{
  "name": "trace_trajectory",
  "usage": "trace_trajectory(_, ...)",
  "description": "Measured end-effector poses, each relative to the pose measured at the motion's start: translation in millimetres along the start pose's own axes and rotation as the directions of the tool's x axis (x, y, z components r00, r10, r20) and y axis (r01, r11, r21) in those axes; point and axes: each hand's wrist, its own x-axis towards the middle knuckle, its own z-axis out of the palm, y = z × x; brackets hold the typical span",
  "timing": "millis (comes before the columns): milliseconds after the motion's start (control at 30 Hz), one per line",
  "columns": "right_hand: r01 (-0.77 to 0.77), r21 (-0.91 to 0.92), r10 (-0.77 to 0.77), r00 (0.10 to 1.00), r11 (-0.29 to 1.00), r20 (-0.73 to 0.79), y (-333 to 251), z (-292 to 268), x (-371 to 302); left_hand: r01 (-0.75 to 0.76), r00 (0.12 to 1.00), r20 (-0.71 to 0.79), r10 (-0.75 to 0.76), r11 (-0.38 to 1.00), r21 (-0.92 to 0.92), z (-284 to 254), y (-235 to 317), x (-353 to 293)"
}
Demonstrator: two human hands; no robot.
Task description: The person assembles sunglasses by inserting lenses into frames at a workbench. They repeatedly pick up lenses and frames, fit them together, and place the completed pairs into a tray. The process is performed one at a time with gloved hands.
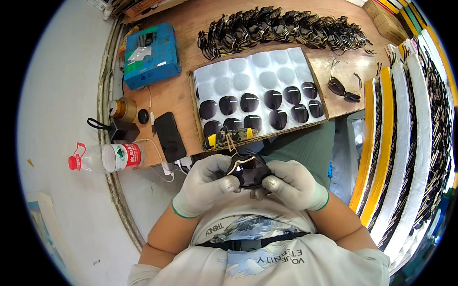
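- Head view: the cloth-gloved left hand (204, 183) and right hand (293, 185) pinch the sunglasses (251, 175) between thumbs and fingers, near the cardboard tray (291, 132) of smooth, rounded lenses (249, 102).
- Their long axis runs left-right; one thin arm points trayward.
- They look dark, glossy, gold-trimmed.

A big blue box (161, 56) sits on the wooden table (168, 101). Near it are a gold-brown jar (127, 109), a little round black thing (143, 116) and a black box with a loop (125, 131). A black phone (170, 137) lies flat beside a white cord (157, 148). A clear bottle (125, 158) with a red cap (74, 163) is by the table's left edge.
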Motion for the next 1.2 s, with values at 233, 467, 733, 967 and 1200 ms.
trace_trajectory(233, 0.127, -0.264, -0.153, 0.985, 0.956, -0.077, -7.4, 10.2, -4.5, -0.121, 0.983, -0.112, 0.146, 0.970, 0.210, 16.6, -3.9, -4.9)
trace_trajectory(467, 0.011, 0.014, -0.010, 1.000, 1.000, -0.029, -18.4, -5.9, -5.0, -0.320, 0.943, 0.067, 0.325, 0.838, 0.442, 27.7, 16.0, -6.7)
trace_trajectory(733, 0.188, -0.276, -0.192, 0.981, 0.943, 0.012, -12.1, -12.7, 0.4, -0.388, 0.911, 0.190, 0.366, 0.603, 0.698, 28.2, 45.4, 7.1)
trace_trajectory(967, 0.113, -0.283, -0.178, 0.960, 0.953, -0.217, -17.8, -2.4, -6.9, -0.320, 0.929, 0.064, 0.366, 0.702, 0.636, 35.7, 24.7, 15.2)
trace_trajectory(1200, 0.176, -0.364, -0.292, 0.910, 0.915, -0.295, -5.3, -3.9, -1.7, -0.199, 0.951, 0.017, 0.309, 0.569, 0.798, 48.7, 33.4, 22.0)
